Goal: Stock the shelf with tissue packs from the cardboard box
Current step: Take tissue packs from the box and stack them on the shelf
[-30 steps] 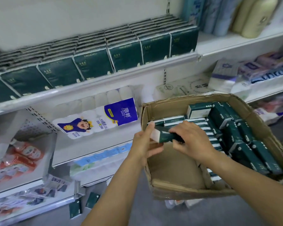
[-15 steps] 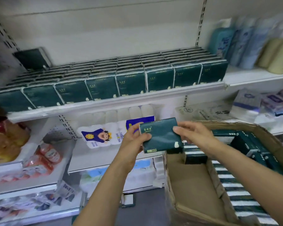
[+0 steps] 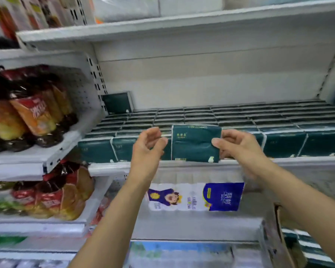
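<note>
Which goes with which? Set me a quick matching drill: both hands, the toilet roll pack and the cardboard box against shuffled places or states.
Things: 1 left hand; 2 right hand; 3 toilet roll pack; 4 cardboard box.
States: A at the lower right edge of view; B pinches the tissue pack by its right edge; C one level below the stocked row; D holds nothing, just left of the tissue pack.
Pairs: 1-D; 2-B; 3-C; 4-A.

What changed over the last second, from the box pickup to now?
The tissue pack rose from the cardboard box to the shelf front. The left hand let go of it; the right hand pinches its right edge. The stocked rows of packs look unchanged.
</note>
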